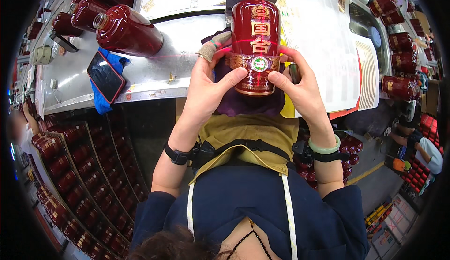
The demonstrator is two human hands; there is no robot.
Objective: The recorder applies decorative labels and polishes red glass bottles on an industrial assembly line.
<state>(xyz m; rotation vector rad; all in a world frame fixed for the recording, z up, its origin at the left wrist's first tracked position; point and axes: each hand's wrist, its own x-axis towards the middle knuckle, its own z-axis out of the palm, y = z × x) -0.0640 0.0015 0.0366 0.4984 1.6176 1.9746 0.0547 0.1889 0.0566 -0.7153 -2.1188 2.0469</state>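
A dark red glass bottle (248,18) with gold lettering and an open, clear glass neck lies in front of me at the table's near edge, its neck pointing away. A patterned band with a round green-and-white emblem (259,64) wraps its lower part. My left hand (208,89) grips the bottle's left side, thumb on the front and fingers behind. A fabric sleeve (205,52) covers one of its fingers. My right hand (302,91) grips the other side, thumb likewise on the front; its fingertips are partly hidden. A thin red light line crosses the bottle and my fingers.
Several similar red bottles (129,31) stand on the metal table (180,37) at left, near a phone (106,76) on a blue cloth (101,102). White label sheets (323,63) cover the right side. Purple cloth (269,106) lies under the bottle. Racks of bottles (70,166) fill the lower left.
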